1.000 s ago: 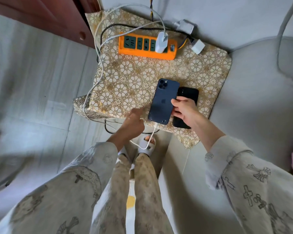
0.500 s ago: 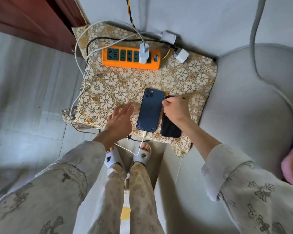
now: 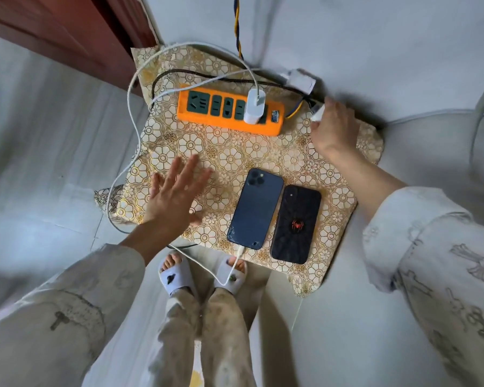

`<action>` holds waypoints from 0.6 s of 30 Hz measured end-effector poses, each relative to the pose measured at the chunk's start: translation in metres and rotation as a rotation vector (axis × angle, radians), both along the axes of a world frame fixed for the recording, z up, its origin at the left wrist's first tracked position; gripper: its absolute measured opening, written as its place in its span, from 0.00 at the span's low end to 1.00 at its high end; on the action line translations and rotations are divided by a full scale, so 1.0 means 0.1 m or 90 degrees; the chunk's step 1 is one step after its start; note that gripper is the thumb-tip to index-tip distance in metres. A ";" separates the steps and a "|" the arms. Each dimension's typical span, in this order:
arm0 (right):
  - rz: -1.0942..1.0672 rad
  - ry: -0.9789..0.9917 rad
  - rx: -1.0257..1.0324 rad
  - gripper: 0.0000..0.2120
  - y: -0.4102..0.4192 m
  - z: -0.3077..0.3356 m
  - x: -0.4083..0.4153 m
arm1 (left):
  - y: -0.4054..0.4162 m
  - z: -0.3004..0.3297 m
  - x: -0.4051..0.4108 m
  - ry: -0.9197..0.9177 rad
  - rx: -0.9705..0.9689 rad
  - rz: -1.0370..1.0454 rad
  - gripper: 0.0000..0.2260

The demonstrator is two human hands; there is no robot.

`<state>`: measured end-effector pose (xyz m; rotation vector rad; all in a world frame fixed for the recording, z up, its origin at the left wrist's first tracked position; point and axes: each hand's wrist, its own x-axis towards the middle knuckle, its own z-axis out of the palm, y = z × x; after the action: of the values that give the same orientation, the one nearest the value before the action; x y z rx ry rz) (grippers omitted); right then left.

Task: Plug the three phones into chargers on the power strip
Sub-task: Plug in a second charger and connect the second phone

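Observation:
An orange power strip (image 3: 207, 118) lies at the back of a gold floral cloth (image 3: 235, 155). One white charger (image 3: 254, 107) is plugged into it, and its white cable (image 3: 132, 113) loops left and round to the blue phone (image 3: 254, 208), which lies face down. A black phone with a red spider (image 3: 296, 223) lies beside it on the right, with no cable. My right hand (image 3: 334, 125) closes on a second white charger (image 3: 317, 114) right of the strip. My left hand (image 3: 173, 195) hovers flat over the cloth's left part, fingers spread, holding nothing.
A third white charger (image 3: 301, 79) lies behind the strip by the wall. A twisted blue-yellow cord (image 3: 238, 29) runs up the wall. Dark red furniture (image 3: 67, 32) stands at the back left. A grey cushioned seat (image 3: 430, 152) is on the right. My slippered feet (image 3: 201, 275) stand at the cloth's front edge.
My right hand left the black phone and reached back to the charger right of the strip. My left hand lifted and spread open over the cloth. The black phone now lies fully uncovered.

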<state>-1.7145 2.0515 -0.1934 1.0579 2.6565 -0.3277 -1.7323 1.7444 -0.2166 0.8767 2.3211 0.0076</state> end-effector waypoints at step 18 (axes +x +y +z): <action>0.109 0.170 -0.095 0.20 -0.20 0.47 -0.28 | 0.24 0.45 -0.30 0.049 0.215 0.158 0.20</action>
<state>-1.7429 2.0319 -0.1462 0.7834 2.8749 -0.6617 -1.7620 1.7684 -0.1718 0.7506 2.5292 0.4921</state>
